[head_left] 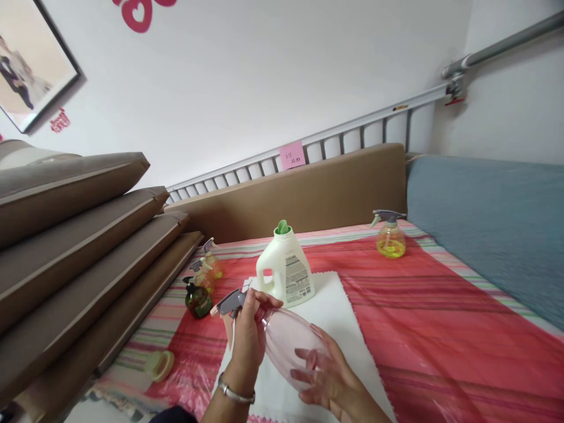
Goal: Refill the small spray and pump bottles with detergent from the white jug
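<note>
A clear, pink-tinted spray bottle [286,341] lies tilted between my two hands, its neck toward the left. My left hand [249,329] is closed around the neck end, where the grey and peach trigger head [231,302] sticks out. Fingers hide the joint between head and neck, so I cannot tell if they are screwed together. Around the bottle's wide base my right hand [330,376] is wrapped, its fingers showing through the plastic. Just beyond stands a cream detergent jug [295,276] with a green spout [282,227], upright on a white cloth [332,294].
A green cap [159,365] lies at the left. Several bottles stand there, among them a dark green pump bottle [198,301]. Another spray bottle [390,241] with yellow liquid is at the right. Stacked cushions [88,235] rise on the left; a blue-grey surface [493,217] bounds the right.
</note>
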`<state>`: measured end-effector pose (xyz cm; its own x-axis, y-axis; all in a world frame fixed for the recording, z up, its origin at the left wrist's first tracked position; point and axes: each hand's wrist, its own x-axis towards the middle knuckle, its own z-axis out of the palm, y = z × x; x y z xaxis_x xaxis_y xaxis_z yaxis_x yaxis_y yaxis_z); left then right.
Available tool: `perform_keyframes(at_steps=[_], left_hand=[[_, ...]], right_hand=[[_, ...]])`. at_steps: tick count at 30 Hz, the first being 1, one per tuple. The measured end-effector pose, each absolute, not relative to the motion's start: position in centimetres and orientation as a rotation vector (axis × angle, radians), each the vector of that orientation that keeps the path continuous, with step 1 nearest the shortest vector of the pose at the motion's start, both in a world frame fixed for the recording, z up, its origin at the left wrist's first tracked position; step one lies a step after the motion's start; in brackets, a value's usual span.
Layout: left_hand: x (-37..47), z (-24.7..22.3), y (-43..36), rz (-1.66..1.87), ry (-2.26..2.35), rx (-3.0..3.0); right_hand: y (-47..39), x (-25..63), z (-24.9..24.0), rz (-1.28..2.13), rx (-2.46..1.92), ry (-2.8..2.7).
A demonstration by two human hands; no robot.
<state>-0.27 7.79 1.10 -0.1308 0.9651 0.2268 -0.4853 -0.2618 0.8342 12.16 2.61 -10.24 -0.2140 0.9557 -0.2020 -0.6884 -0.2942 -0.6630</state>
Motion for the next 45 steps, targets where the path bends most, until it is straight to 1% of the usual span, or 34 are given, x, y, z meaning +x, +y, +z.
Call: perform_keyframes(at_steps=[2,4,9,11,19,22,24,26,30,32,34,38,40,43,45], left_hand=[[-0.3,1.0,7.8,1.643,0.750,0.926],[-0.3,0.9,7.8,1.583,0.736,0.919],[-0.4,0.7,7.3,1.381,0.609,0.980],[-0.4,0.5,7.3,1.361,0.591,1.004],[-0.4,0.6,7.4,1.477,0.638,1.104],[-0.5,1.3,7.1,1.430,0.621,1.100],[-0.5,1.7,6.9,1.403,0.610,1.098],[-0.4,1.8,6.8,1.420,0.616,1.102],[-0.2,1.6,6.6,1.540,0.637,1.111],[-0.2,1.6,6.6,1.542,0.644,1.115],[-0.2,1.6,6.6,1.486,0.652,1.111],[-0.2,1.6,6.7,1.371,0.643,1.101],[-0.2,1.4,6.8,1.396,0.662,1.096],[-0.1,1.3,7.0,1.478,0.710,1.060],[-0.1,1.3,7.0,1.482,0.724,1.053]], right_hand=[[2.3,12.3,-9.9,1.748,-0.706,-0.553],[1.9,12.7,-9.3,1.801,-0.669,-0.557],[1.4,13.6,-7.8,2.272,-0.550,-0.450],[1.4,13.5,-7.7,2.335,-0.535,-0.418],[1.1,12.7,-10.1,2.143,-0.439,-0.513],[1.2,13.0,-10.5,2.192,-0.388,-0.465],[1.3,13.1,-10.1,2.290,-0.359,-0.396],[1.4,13.1,-9.6,2.311,-0.378,-0.383],[1.6,12.7,-9.1,2.059,-0.486,-0.471],[1.6,12.7,-9.3,1.975,-0.531,-0.519],[1.6,12.8,-9.6,2.050,-0.561,-0.499],[1.8,13.1,-9.4,2.326,-0.536,-0.330],[1.7,12.9,-9.2,2.259,-0.543,-0.337],[1.4,12.7,-9.1,1.989,-0.604,-0.465],[1.3,12.7,-9.3,1.912,-0.615,-0.542]])
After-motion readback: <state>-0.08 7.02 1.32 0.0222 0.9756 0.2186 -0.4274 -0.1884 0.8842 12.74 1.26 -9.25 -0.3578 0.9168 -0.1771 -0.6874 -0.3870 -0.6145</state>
